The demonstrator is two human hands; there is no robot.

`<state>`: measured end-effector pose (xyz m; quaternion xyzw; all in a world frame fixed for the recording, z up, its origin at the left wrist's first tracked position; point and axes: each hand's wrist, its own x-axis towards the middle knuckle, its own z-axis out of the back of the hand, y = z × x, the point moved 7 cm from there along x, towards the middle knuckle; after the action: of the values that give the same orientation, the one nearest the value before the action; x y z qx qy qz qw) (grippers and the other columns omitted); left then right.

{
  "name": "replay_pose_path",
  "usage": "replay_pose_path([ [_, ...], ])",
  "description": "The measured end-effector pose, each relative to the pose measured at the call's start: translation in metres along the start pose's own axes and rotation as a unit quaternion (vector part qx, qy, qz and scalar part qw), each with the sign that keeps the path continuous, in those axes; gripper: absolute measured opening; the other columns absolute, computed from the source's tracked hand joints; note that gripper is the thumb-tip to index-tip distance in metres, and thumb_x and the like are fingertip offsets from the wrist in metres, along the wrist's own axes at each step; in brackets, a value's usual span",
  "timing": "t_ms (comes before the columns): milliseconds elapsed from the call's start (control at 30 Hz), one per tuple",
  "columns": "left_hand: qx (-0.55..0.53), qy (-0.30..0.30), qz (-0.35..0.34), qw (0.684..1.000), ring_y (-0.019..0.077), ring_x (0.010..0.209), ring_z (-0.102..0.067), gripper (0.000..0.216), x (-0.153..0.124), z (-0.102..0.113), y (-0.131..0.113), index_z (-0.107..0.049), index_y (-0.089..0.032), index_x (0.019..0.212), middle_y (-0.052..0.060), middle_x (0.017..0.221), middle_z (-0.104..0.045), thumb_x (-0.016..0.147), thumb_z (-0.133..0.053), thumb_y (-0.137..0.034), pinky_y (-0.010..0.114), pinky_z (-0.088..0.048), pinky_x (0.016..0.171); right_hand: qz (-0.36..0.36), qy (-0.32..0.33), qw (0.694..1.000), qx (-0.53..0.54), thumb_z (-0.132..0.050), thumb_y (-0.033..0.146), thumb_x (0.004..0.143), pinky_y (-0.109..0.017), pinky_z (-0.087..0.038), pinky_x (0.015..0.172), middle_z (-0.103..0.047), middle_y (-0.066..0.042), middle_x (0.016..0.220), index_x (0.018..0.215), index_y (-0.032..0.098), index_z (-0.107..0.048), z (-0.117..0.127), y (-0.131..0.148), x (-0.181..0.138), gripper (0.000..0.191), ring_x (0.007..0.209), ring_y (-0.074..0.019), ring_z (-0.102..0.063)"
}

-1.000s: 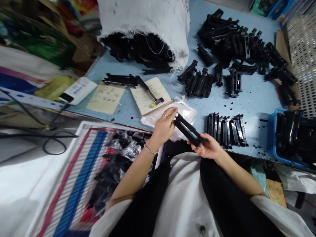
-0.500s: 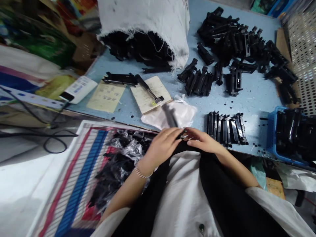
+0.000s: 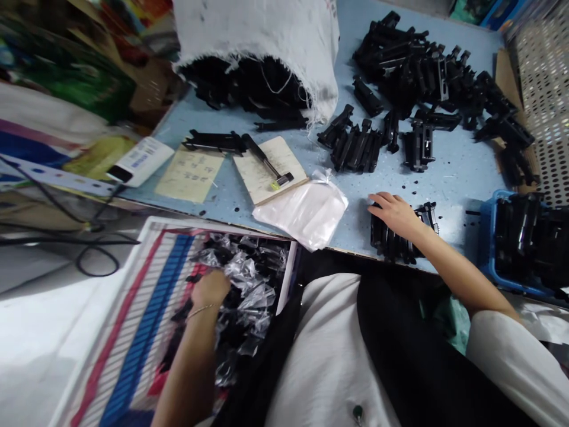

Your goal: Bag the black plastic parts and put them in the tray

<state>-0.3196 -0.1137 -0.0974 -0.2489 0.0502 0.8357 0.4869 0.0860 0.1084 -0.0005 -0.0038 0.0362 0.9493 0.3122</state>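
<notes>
My left hand (image 3: 211, 289) is down in the striped crate (image 3: 118, 332), over black parts in clear plastic bags (image 3: 251, 284). Its fingers are blurred and mostly hidden, so whether it holds anything does not show. On the right, my right hand (image 3: 395, 214) reaches over the left end of a row of slim black plastic parts (image 3: 393, 244) near the bench's front edge. Its fingers are stretched out across the tops of the parts, and none is lifted. Between the hands lies a stack of clear plastic bags (image 3: 306, 210), partly over the front edge.
A heap of black parts (image 3: 413, 65) covers the back right of the blue bench (image 3: 267, 228). A white woven sack (image 3: 258, 29) spills more. A small hammer (image 3: 267, 160) lies on a pale block (image 3: 249, 178). A blue basket (image 3: 489, 237) of parts stands right.
My hands were together at the bench edge with a blurred dark part; they have parted. The left went down into the crate, the right moved over the row. That part is gone from mid-bench.
</notes>
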Motion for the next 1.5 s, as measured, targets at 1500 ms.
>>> replay_pose_path([
  [1500, -0.237, -0.213, -0.381, 0.868, 0.0219, 0.12, -0.065, 0.04, 0.017, 0.056, -0.246, -0.07, -0.019, 0.119, 0.009, 0.129, -0.067, 0.089, -0.046, -0.008, 0.04, -0.053, 0.108, -0.25, -0.051, 0.41, 0.876, -0.081, 0.035, 0.078, -0.027, -0.062, 0.074, -0.077, -0.006, 0.086, 0.091, 0.017, -0.072, -0.043, 0.06, -0.024, 0.025, 0.077, -0.0168, -0.075],
])
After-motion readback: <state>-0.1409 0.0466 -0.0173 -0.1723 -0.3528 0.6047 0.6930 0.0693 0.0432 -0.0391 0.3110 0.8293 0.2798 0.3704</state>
